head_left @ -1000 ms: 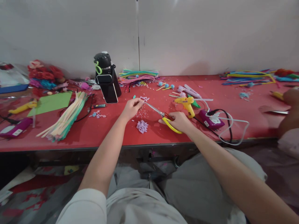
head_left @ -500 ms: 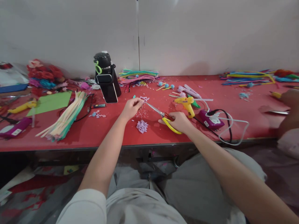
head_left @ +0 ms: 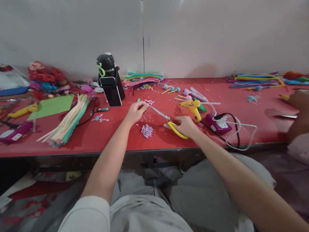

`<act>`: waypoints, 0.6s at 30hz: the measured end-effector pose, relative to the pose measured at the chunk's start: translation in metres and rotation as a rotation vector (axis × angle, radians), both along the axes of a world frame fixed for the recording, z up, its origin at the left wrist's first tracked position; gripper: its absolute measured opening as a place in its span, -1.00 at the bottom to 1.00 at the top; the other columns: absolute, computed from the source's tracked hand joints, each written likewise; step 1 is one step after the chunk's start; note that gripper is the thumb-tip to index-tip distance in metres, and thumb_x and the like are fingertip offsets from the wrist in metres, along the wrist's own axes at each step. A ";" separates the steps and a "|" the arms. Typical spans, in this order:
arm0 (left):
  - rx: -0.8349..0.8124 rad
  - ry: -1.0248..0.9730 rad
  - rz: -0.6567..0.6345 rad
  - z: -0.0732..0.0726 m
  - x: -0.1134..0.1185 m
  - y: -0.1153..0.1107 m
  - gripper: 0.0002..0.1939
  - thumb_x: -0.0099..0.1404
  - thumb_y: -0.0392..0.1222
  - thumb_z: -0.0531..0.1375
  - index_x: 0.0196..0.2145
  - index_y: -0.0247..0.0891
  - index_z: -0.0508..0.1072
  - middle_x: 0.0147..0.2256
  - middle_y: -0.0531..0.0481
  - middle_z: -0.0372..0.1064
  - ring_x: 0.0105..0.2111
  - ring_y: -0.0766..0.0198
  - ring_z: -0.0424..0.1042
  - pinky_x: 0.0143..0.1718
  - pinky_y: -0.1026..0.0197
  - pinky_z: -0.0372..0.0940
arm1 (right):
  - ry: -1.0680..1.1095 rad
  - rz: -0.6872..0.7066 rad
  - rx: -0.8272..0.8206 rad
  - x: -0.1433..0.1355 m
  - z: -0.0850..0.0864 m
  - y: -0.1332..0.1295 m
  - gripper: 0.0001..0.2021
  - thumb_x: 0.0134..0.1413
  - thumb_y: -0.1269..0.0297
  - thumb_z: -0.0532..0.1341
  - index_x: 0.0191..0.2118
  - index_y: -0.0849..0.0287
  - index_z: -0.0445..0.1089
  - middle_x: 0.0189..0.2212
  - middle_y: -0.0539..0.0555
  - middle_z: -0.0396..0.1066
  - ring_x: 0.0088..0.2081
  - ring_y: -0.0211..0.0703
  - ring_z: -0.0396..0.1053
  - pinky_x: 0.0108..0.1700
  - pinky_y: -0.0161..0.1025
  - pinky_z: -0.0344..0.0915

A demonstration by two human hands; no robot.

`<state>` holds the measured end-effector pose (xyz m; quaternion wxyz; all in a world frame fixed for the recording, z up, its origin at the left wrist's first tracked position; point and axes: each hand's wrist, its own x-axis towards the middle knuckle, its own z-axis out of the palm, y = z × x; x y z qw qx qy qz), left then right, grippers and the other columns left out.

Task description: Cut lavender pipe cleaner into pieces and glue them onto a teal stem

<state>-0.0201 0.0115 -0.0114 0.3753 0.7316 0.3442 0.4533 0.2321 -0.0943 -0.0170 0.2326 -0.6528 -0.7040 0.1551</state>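
Observation:
My right hand is closed on a pair of scissors with yellow and red handles. Their blades point up and left, with the tips at the fingers of my left hand. My left fingertips are pinched together; whatever they hold is too small to make out. Just below the blades lies a pile of short lilac pieces on the red tabletop. Tiny lilac scraps are scattered behind and around the blades.
A black bottle stands behind my left hand. To its left lies a bundle of cream and green pipe cleaners. On the right are a yellow glue gun and a purple power strip with cables. Another person's hand is at far right.
My hands and the scissors stay practically where they were. At the far right, the other person's hand has shifted slightly.

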 end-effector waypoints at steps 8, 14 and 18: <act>-0.014 0.004 0.004 0.001 0.001 -0.001 -0.63 0.30 0.11 0.25 -0.44 -0.27 0.45 -0.52 0.04 0.34 -0.52 0.35 0.30 -0.41 0.23 0.23 | -0.014 0.016 0.031 0.001 -0.001 0.001 -0.27 -0.13 -0.55 0.15 -0.63 0.10 0.03 -0.66 -0.06 0.03 -0.55 -0.31 -0.04 -0.49 -0.23 -0.12; -0.020 0.002 0.003 0.001 0.001 -0.001 -0.64 0.29 0.11 0.26 -0.44 -0.26 0.45 -0.53 0.04 0.34 -0.53 0.35 0.31 -0.43 0.23 0.24 | -0.011 0.023 0.044 0.000 -0.001 0.001 -0.28 -0.12 -0.54 0.14 -0.62 0.10 0.03 -0.66 -0.07 0.03 -0.54 -0.31 -0.05 -0.47 -0.22 -0.12; -0.024 -0.018 0.005 0.000 0.001 0.000 -0.63 0.29 0.12 0.26 -0.43 -0.25 0.46 -0.53 0.04 0.36 -0.53 0.35 0.31 -0.43 0.23 0.25 | 0.025 0.017 0.024 0.000 -0.001 0.001 -0.29 -0.14 -0.52 0.18 -0.61 0.10 0.03 -0.65 -0.08 0.01 -0.53 -0.31 -0.07 -0.47 -0.23 -0.13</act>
